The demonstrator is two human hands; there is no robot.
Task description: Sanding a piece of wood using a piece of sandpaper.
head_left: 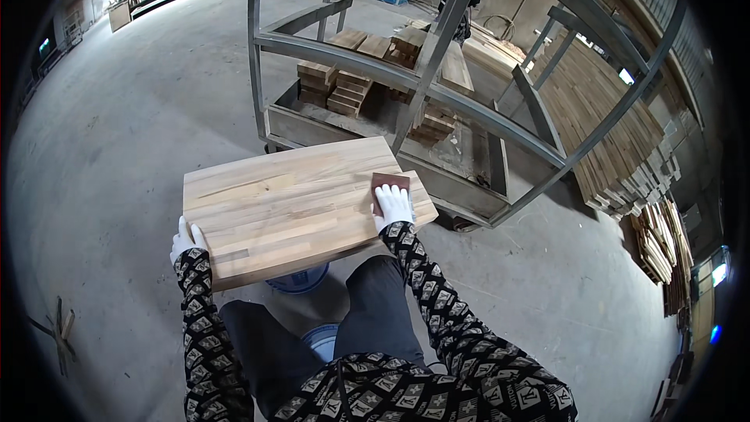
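A pale wooden board (289, 211), made of glued strips, lies in front of my knees. Another board (423, 197) shows from under its right end. My left hand (187, 241), in a white glove, grips the board's left edge near the close corner. In my right hand (393, 205), also gloved in white, is a reddish-brown sheet of sandpaper (391, 180), pressed flat on the board's right end. The fingers lie closed over it; whether a block is under the sheet I cannot tell.
Under the boards stands a blue bucket (298, 280), and another blue-rimmed one (322, 337) is between my legs. Ahead, a grey metal rack (344, 55) holds stacked wood pieces (351, 92). Large panels (598, 101) are piled at right. A person (461, 12) is behind the rack.
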